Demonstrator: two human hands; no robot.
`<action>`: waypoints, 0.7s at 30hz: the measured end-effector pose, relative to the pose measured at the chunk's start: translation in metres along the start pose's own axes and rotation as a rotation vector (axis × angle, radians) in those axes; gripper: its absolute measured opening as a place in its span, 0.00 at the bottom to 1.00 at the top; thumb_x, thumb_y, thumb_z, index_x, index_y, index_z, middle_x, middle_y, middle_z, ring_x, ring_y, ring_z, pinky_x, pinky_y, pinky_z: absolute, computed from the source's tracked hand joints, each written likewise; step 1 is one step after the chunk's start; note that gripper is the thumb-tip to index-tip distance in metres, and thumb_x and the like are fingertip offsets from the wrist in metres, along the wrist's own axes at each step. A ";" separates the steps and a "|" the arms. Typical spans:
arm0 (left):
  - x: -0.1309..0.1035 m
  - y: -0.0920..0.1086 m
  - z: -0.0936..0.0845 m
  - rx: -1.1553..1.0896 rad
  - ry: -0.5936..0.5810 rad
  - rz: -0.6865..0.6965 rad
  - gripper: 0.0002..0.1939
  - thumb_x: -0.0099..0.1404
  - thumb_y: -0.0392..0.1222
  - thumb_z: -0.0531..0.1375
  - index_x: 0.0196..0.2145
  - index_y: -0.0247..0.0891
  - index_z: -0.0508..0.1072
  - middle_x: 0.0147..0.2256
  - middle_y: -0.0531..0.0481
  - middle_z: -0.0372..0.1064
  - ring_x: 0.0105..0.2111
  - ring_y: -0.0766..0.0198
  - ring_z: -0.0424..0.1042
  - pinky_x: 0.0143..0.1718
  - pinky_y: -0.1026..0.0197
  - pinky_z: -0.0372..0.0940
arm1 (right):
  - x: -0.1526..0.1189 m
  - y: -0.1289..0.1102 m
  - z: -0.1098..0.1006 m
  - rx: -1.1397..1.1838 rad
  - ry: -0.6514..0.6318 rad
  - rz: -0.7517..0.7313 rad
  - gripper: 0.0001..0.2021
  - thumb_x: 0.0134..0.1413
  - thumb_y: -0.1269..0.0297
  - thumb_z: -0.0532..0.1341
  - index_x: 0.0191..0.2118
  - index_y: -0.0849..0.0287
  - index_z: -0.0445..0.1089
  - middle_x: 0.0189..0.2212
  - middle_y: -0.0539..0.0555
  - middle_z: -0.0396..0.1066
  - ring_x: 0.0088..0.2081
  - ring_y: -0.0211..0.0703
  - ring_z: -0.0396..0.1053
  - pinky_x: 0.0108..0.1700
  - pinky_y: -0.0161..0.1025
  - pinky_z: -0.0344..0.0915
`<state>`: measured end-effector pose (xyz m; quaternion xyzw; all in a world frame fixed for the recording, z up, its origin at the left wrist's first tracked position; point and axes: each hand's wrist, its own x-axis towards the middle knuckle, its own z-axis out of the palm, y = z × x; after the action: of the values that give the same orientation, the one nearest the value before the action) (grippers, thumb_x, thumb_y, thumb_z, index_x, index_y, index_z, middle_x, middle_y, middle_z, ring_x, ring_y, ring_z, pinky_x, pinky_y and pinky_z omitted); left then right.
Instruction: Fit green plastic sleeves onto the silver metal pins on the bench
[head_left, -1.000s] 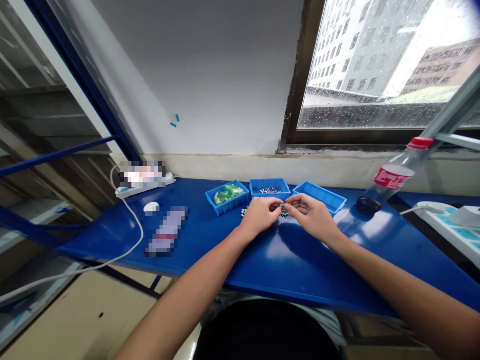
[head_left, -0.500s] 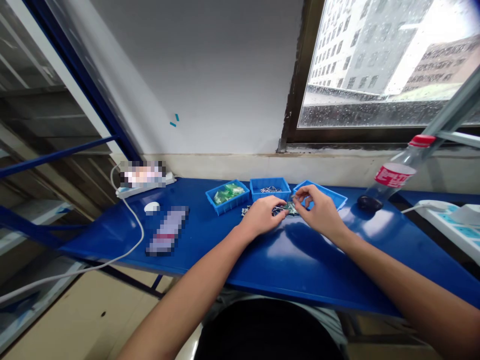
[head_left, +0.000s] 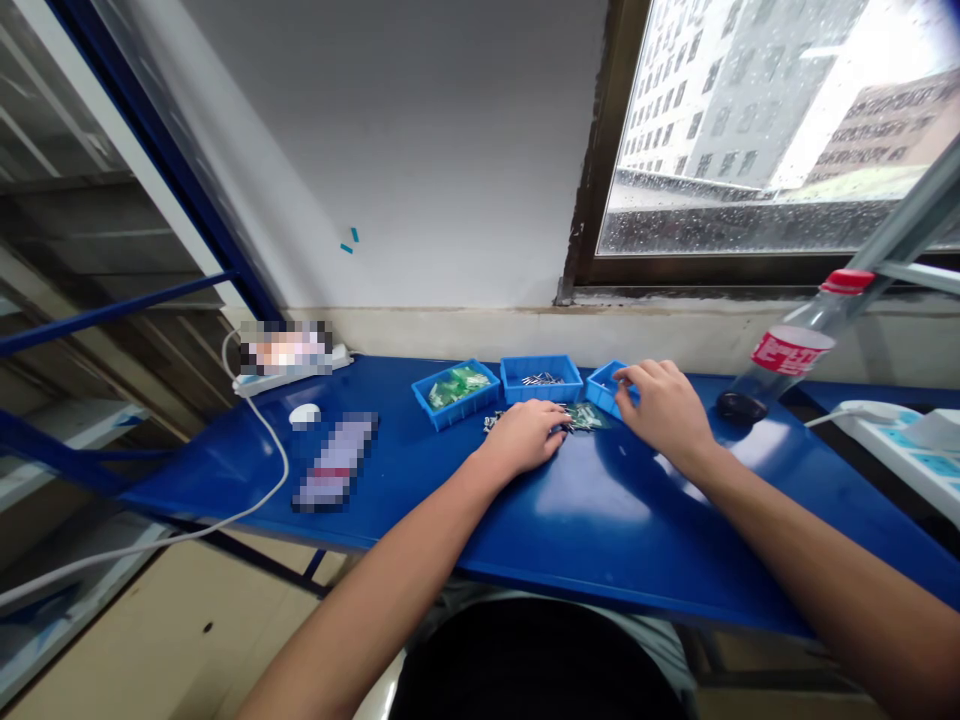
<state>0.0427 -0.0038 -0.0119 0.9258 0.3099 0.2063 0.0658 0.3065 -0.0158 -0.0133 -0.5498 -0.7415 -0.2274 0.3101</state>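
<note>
My left hand (head_left: 523, 437) rests on a mixed pile of small metal fasteners and green pieces (head_left: 589, 417), fingers spread and lying over its left part. It covers much of the pile. My right hand (head_left: 664, 405) is over the right blue bin (head_left: 604, 383), its thumb and fingers curled together in a pinch. Whatever they hold, if anything, is too small to make out. The hand hides most of this bin. The middle blue bin (head_left: 541, 393) has silvery screw-like pieces in it. Small green and white pieces lie inside the left blue bin (head_left: 457, 407).
A cola bottle (head_left: 791, 350) with a little dark liquid stands to the right, near a white power strip (head_left: 892, 440). On the left lie a blurred-out phone-like object (head_left: 337, 462), a white round thing (head_left: 304, 416) and a cable (head_left: 281, 470). The wall and window are behind the table.
My right hand has moved right, from the pile to the right bin, uncovering green pieces in the pile. My left hand has stayed at the pile, its fingers slightly lower.
</note>
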 end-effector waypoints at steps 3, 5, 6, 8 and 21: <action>0.000 -0.002 -0.003 0.017 -0.012 -0.039 0.15 0.72 0.36 0.61 0.52 0.40 0.82 0.53 0.44 0.81 0.53 0.51 0.78 0.57 0.53 0.72 | -0.002 -0.003 0.001 -0.016 -0.004 0.015 0.12 0.68 0.62 0.58 0.45 0.58 0.79 0.37 0.63 0.76 0.42 0.60 0.67 0.47 0.55 0.66; 0.000 -0.002 -0.003 0.030 -0.001 -0.068 0.14 0.71 0.36 0.61 0.51 0.40 0.83 0.50 0.44 0.82 0.51 0.51 0.79 0.54 0.54 0.73 | -0.002 -0.006 -0.001 -0.001 -0.006 0.011 0.12 0.68 0.60 0.59 0.46 0.58 0.78 0.38 0.63 0.77 0.43 0.61 0.67 0.48 0.55 0.66; 0.000 -0.002 -0.003 0.036 0.005 -0.079 0.14 0.71 0.36 0.61 0.50 0.40 0.83 0.49 0.44 0.82 0.50 0.51 0.80 0.53 0.53 0.73 | -0.002 -0.009 -0.003 0.014 -0.007 0.005 0.12 0.69 0.60 0.59 0.46 0.58 0.78 0.39 0.63 0.77 0.44 0.61 0.67 0.48 0.55 0.65; 0.001 -0.002 -0.003 0.044 0.020 -0.090 0.13 0.70 0.36 0.62 0.50 0.41 0.83 0.48 0.45 0.83 0.48 0.51 0.80 0.53 0.53 0.73 | -0.001 -0.015 -0.006 0.057 -0.009 -0.014 0.11 0.70 0.59 0.59 0.46 0.57 0.78 0.39 0.62 0.77 0.45 0.61 0.67 0.49 0.55 0.65; 0.001 -0.002 -0.008 -0.144 0.154 -0.192 0.12 0.67 0.30 0.63 0.46 0.39 0.82 0.46 0.45 0.82 0.45 0.56 0.81 0.50 0.58 0.74 | -0.005 -0.051 -0.010 0.498 -0.104 -0.147 0.08 0.71 0.63 0.60 0.48 0.54 0.77 0.39 0.59 0.77 0.45 0.57 0.70 0.49 0.53 0.71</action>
<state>0.0390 -0.0011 -0.0048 0.8661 0.3857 0.2912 0.1275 0.2609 -0.0414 -0.0096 -0.4121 -0.8275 -0.0311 0.3801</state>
